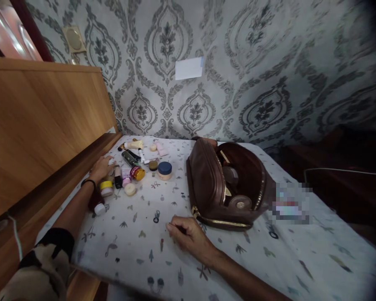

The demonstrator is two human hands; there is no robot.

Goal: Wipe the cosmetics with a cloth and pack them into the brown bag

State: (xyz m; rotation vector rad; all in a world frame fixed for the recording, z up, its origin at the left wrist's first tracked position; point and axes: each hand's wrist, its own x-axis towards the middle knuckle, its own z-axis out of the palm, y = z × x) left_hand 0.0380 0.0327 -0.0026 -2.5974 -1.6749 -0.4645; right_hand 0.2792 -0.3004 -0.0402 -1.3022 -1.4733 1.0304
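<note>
My left hand reaches to the far left of the table, among small cosmetics. Its fingers are bent around a small whitish thing at their tips, too small to name. Close by it are a yellow-lidded jar, a black-capped bottle and a dark bottle with a white cap, partly hidden by my wrist. My right hand rests on the cloth with curled fingers, nothing visible in it. Just beyond it stands a brown cosmetic bag, unzipped, with a few items inside.
More tubes and jars lie at the back left, among them a blue-lidded jar, an amber-capped jar and a cream tube. A wooden panel borders the left side. A blurred patch lies right of the bag.
</note>
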